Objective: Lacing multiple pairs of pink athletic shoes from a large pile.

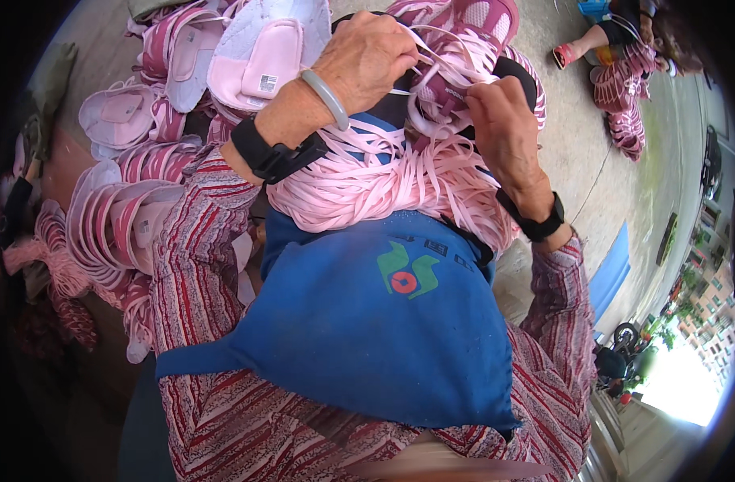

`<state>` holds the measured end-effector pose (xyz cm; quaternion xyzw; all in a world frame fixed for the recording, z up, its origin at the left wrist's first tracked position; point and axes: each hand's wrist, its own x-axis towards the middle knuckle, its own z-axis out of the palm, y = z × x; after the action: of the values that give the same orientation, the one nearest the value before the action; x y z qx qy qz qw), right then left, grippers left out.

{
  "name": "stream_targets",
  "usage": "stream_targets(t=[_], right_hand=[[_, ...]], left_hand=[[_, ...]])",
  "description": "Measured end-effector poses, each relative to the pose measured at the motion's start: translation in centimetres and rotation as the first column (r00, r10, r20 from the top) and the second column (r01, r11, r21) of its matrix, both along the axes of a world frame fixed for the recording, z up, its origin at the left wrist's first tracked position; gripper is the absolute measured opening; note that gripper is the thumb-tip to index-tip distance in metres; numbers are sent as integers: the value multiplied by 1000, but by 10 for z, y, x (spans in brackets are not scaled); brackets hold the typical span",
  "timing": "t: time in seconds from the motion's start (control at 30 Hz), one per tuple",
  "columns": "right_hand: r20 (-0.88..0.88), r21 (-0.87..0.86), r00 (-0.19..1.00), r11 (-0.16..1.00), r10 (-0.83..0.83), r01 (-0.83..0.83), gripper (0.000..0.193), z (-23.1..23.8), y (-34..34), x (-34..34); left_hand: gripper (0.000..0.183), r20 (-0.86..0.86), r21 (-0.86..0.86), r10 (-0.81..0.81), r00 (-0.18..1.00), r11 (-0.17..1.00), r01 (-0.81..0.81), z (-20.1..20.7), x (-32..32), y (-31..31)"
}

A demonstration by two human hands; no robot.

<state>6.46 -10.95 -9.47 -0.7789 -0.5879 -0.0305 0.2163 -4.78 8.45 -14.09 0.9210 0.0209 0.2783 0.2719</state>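
A pink and maroon shoe upper (446,95) lies over my knees, with light pink laces threaded through it. My left hand (369,68), with a pale bangle and a black strap at its wrist, pinches a light pink shoelace (422,40) above the upper's left side. On the right side, my right hand (502,128) is closed at the fingertips on a lace beside the eyelets; the fingers partly cover it. A thick bundle of loose pink laces (383,189) rests across my lap, just nearer than the upper, on a blue apron (367,321).
Stacked pink shoe uppers (122,205) with pale linings crowd the left side. Another maroon upper (484,20) lies beyond my hands. At the far right, a person (644,32) sits by a string of laced uppers (620,104) on the concrete floor (580,161). A blue sheet (610,269) lies nearer.
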Motion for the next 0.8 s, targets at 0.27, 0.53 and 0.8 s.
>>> stream_targets(t=[0.27, 0.53, 0.8], right_hand=[[-363, 192, 911, 941, -195, 277, 7, 2, 12, -8], [-415, -79, 870, 963, -266, 257, 15, -10, 32, -44], [-397, 2, 860, 937, -320, 349, 22, -25, 36, -47]], left_hand=[[18, -151, -69, 32, 988, 997, -43, -4, 1, 0], [20, -157, -110, 6, 988, 994, -23, -10, 8, 1], [17, -137, -51, 25, 990, 998, -33, -12, 5, -1]])
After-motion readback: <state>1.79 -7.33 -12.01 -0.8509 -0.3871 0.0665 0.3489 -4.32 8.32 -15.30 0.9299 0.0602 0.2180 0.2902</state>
